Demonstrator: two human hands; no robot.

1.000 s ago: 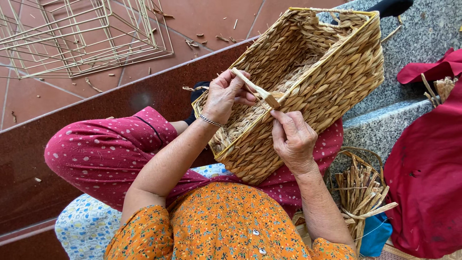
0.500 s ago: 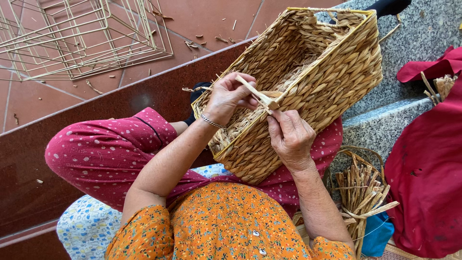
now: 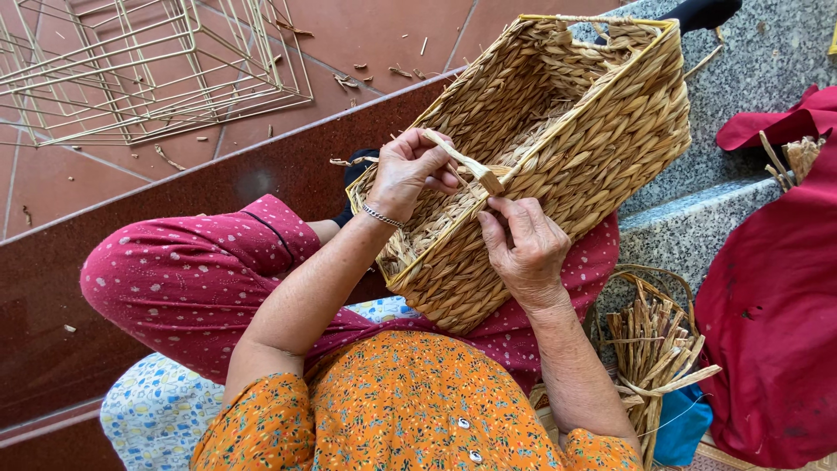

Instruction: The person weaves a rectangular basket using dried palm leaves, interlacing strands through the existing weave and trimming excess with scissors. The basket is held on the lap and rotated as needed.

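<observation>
My right hand (image 3: 523,249) rests on the near rim of the woven basket (image 3: 558,131), fingers curled, thumb and forefinger pinching the flat pale strand (image 3: 466,164) where it meets the rim. My left hand (image 3: 410,170) is half closed around the same strand's upper loop, knuckles against the inside of the basket wall. The basket lies tilted across my lap, mouth toward my left, weave tight, golden-brown, rectangular with a wire-edged rim. A small round basket of cut reeds (image 3: 654,340) sits just beside my right elbow. Red cloth (image 3: 776,288) crowds the right. Granite step (image 3: 750,78) beyond; tiled floor (image 3: 366,35) with wire frames (image 3: 148,70) far left.
</observation>
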